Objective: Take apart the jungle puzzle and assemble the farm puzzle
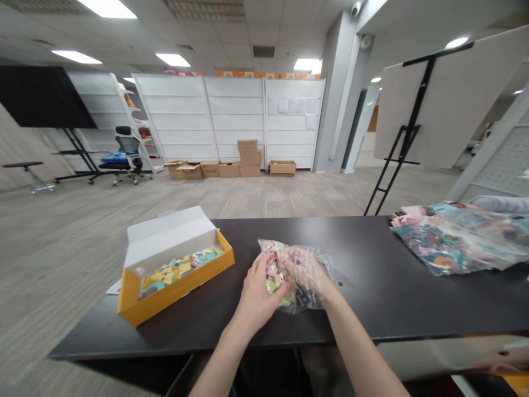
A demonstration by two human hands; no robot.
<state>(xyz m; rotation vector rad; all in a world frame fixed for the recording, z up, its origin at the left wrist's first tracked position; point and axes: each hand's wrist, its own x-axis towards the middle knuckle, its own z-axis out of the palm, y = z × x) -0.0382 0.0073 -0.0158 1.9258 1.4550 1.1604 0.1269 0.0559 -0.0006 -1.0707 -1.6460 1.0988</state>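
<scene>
A clear plastic bag (305,295) of colourful flat pieces, like jigsaw puzzle pieces, lies on the dark table in front of me. My left hand (261,286) holds the bag's left side, thumb nearer me and fingers on the far side. My right hand (308,271) reaches inside the bag from the right, with plastic film over it. Its fingers are blurred behind the film, and what they touch is hidden. To the left stands an open yellow box (182,294) with a white lid (165,234) tipped back, holding loose colourful puzzle pieces (177,268).
On the right of the black table (359,309) lie large clear bags (458,242) with colourful contents. A white board on a black stand (409,129) rises behind the table. Cardboard boxes (250,157) stand against white shelving across the floor.
</scene>
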